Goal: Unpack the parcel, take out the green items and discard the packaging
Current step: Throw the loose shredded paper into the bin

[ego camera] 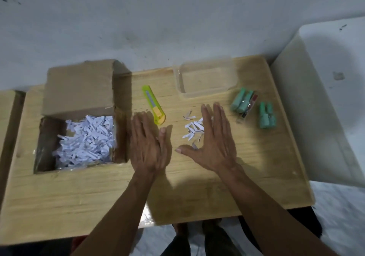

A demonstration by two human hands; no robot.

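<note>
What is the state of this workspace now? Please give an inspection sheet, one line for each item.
Surface: wooden table, against a wall.
Job's things: open cardboard box at left, filled with paper shreds; two green bundles at right, outside the box.
Clutter: loose shreds on the table; yellow-green cutter; clear plastic tub, nothing seen inside.
Hands: left hand and right hand both flat, open, holding nothing, either side of the loose shreds.
Cables: nothing seen.
Surroundings: pale wall; white block at right.
</note>
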